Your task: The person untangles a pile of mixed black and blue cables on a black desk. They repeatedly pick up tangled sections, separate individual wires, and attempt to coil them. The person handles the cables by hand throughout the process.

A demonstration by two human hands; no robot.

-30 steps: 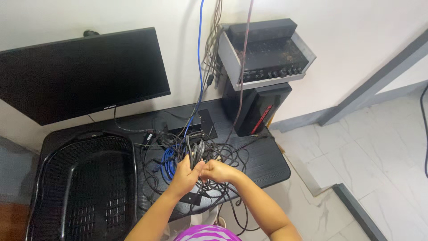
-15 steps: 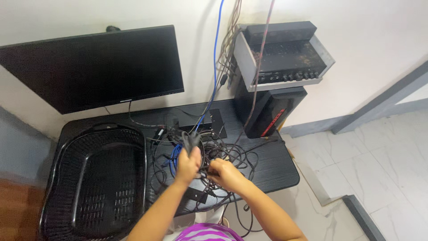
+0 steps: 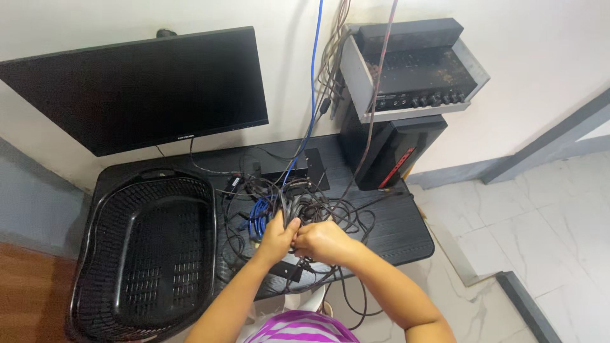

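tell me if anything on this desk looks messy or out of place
Yes. A tangle of black cables with a blue cable knotted in sprawls over the black desk, some loops hanging off its front edge. The left hand and right hand grip a folded bundle from it. The black basket overhangs the desk's front left.

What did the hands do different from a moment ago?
The right hand, which had pulled a little away half a second ago, came back against the left hand. The left hand still grips the bundle of black cables above the cable tangle. The black basket, monitor and desk stayed put.
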